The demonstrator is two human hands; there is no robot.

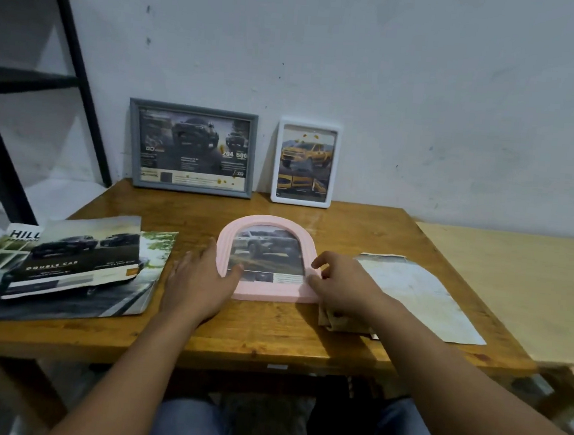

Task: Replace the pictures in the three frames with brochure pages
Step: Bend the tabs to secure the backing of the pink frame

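A pink arched frame [263,292] lies flat on the wooden table [269,332], face up, with a car brochure page behind its glass. My left hand [201,279] rests with straight fingers against the frame's left edge, thumb on its lower left. My right hand [340,283] holds the frame's right edge, thumb and forefinger curled at the rim. A grey frame [192,148] and a white frame [305,162] lean against the wall at the back, each showing a car brochure page. Loose brochure pages [69,262] lie at the left.
Pale old sheets [416,296] lie to the right of the pink frame, partly under my right hand, with folded paper [339,324] below my wrist. A black metal shelf [32,77] stands at the left. A lighter wooden surface [514,280] adjoins the table on the right.
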